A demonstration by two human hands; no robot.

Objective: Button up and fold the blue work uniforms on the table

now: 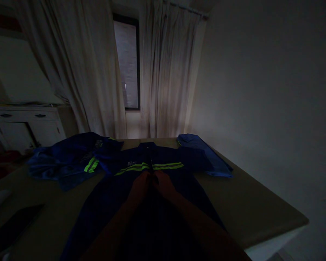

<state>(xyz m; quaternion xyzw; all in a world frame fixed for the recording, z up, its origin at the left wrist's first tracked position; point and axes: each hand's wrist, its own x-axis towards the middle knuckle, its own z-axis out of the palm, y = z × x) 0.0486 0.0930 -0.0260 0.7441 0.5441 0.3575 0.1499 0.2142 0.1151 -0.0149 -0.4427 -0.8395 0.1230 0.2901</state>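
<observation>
A dark blue work jacket (179, 192) with yellow-green stripes across the chest lies spread face up before me, its collar at the far end. My left hand (141, 181) and my right hand (163, 180) meet at its front opening, just below the stripes. Both have their fingers closed on the jacket's front edges. The dim light hides whatever small part sits between the fingertips. A narrow gap in the front shows above my hands, towards the collar.
Another blue striped garment (78, 152) lies crumpled at the left on the table (260, 214). Folded blue clothing (220, 165) rests at the far right, partly under the jacket's sleeve. A dark flat object (16, 221) lies near left. Curtains (168, 72) hang behind; a wall (260, 108) borders the right.
</observation>
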